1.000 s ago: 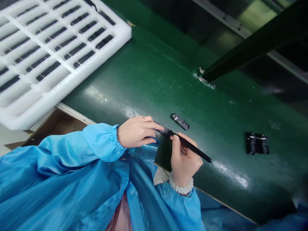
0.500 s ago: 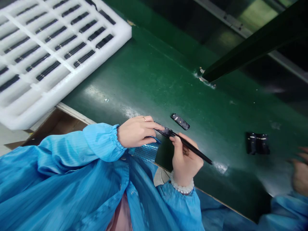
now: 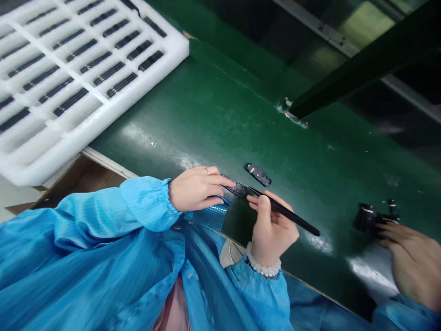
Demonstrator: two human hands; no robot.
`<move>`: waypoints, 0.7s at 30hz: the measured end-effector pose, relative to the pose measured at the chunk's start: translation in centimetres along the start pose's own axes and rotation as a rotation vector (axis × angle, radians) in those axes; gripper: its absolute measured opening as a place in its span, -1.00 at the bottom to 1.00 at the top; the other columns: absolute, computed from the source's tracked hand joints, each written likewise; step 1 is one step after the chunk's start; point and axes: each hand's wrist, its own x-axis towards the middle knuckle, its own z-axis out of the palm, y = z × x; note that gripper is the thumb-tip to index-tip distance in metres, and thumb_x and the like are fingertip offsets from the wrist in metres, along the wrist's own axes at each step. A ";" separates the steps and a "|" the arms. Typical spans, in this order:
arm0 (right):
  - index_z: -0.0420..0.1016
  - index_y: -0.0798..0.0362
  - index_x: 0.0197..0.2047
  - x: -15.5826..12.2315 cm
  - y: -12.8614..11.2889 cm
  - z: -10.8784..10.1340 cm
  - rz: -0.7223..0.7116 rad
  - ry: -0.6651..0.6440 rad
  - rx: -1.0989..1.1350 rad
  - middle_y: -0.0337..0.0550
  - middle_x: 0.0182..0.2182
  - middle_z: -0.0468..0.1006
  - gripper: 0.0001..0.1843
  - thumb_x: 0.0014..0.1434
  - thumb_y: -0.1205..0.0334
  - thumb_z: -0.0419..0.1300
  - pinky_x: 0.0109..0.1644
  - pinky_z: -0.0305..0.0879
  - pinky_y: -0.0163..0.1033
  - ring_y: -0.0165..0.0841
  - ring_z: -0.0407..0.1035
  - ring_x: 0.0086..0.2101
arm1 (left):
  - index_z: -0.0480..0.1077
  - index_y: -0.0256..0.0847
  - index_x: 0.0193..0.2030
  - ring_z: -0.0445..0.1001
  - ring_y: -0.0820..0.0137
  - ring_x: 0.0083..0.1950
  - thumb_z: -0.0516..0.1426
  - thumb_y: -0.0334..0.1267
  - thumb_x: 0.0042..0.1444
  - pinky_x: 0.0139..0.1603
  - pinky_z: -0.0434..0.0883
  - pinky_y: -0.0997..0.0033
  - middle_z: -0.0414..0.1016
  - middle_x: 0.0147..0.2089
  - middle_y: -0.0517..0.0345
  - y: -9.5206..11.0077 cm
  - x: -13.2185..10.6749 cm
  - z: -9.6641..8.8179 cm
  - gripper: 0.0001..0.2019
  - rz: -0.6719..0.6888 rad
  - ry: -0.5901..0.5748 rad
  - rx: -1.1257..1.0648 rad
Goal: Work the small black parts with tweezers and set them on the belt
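My left hand is closed on a small black electronic casing, its index finger lying along the top. Under that hand hangs a blue dotted sheet; whether the fingers also pinch it I cannot tell. In my right hand is a pair of black tweezers, slanting with their tip just by the casing's right end. A second black casing, with its inner side up, lies on the green table just beyond my hands.
A white foam tray with several black pieces in its slots stands at the left. At the right, another person's hand is on a group of black parts. A dark post rises from the table's far side.
My right hand has drawn slightly right with the tweezers, their tip now at the casing's end. My left hand stays put. The other person's hand has reached in to the black parts.
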 end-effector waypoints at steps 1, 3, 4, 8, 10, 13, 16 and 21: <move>0.42 0.09 -0.06 -0.5 0.1 0.8 -0.027 0.040 0.027 -0.13 -0.34 0.58 -0.74 0.20 0.18 0.13 -0.29 0.52 -0.16 -0.33 0.54 -0.40 | 0.49 -0.24 -0.33 0.37 0.34 -0.09 0.05 -0.21 0.25 -0.09 0.34 0.35 0.46 0.09 0.17 0.0 0.0 0.0 -0.76 0.006 -0.005 -0.004; 0.39 0.03 0.01 -0.2 0.7 0.9 -0.168 0.008 -0.001 -0.12 -0.28 0.59 -0.72 0.24 0.25 0.08 -0.14 0.49 -0.08 -0.31 0.53 -0.27 | 0.50 -0.23 -0.32 0.36 0.33 -0.08 0.05 -0.20 0.25 -0.06 0.34 0.34 0.43 0.11 0.14 0.0 0.0 0.0 -0.76 0.019 -0.013 -0.014; 0.40 -0.02 0.01 0.4 0.9 0.6 -0.275 -0.063 -0.071 -0.12 -0.23 0.59 -0.72 0.24 0.28 0.07 -0.05 0.45 -0.03 -0.29 0.51 -0.18 | 0.50 -0.22 -0.31 0.36 0.33 -0.07 0.05 -0.20 0.24 -0.05 0.34 0.33 0.41 0.14 0.12 0.0 0.0 -0.1 -0.76 0.015 -0.010 -0.020; 0.46 -0.06 -0.12 2.5 1.4 -0.1 -0.576 -0.383 -0.346 -0.12 -0.13 0.57 -0.81 0.19 0.30 0.14 0.04 0.35 -0.01 -0.24 0.39 -0.05 | 0.53 -0.18 -0.27 0.31 0.25 -0.02 0.08 -0.17 0.22 0.01 0.31 0.22 0.32 0.18 0.02 -0.2 0.1 -0.1 -0.78 -0.068 0.025 -0.024; 0.45 -0.05 -0.14 2.7 1.4 0.1 -0.605 -0.421 -0.363 -0.12 -0.16 0.58 -0.83 0.20 0.32 0.13 -0.03 0.38 -0.08 -0.28 0.41 -0.12 | 0.53 -0.17 -0.27 0.30 0.23 0.00 0.08 -0.16 0.22 0.01 0.30 0.21 0.39 0.11 0.02 -0.3 0.2 -0.1 -0.78 -0.097 0.019 -0.027; 0.45 -0.06 -0.16 2.4 1.4 0.2 -0.648 -0.387 -0.331 -0.13 -0.16 0.59 -0.83 0.18 0.36 0.15 -0.05 0.38 -0.12 -0.31 0.41 -0.13 | 0.53 -0.19 -0.30 0.31 0.26 -0.04 0.07 -0.17 0.22 0.00 0.29 0.23 0.44 0.01 0.06 -0.4 0.3 0.0 -0.77 -0.103 0.007 -0.033; 0.45 -0.07 -0.21 2.6 1.4 -0.5 -0.690 -0.310 -0.309 -0.16 -0.18 0.61 -0.84 0.13 0.36 0.22 -0.06 0.39 -0.11 -0.30 0.42 -0.14 | 0.53 -0.19 -0.29 0.31 0.27 -0.04 0.08 -0.17 0.22 -0.01 0.27 0.26 0.44 0.00 0.05 -0.4 0.3 0.0 -0.77 -0.111 0.014 -0.028; 0.45 -0.04 -0.25 4.5 2.2 -1.7 -0.603 -0.144 -0.273 -0.16 -0.23 0.61 -0.88 0.09 0.27 0.26 -0.05 0.38 -0.04 -0.28 0.44 -0.18 | 0.52 -0.19 -0.29 0.32 0.28 -0.04 0.07 -0.16 0.23 -0.02 0.26 0.28 0.46 -0.02 0.07 -0.5 0.2 0.1 -0.76 -0.116 -0.002 -0.042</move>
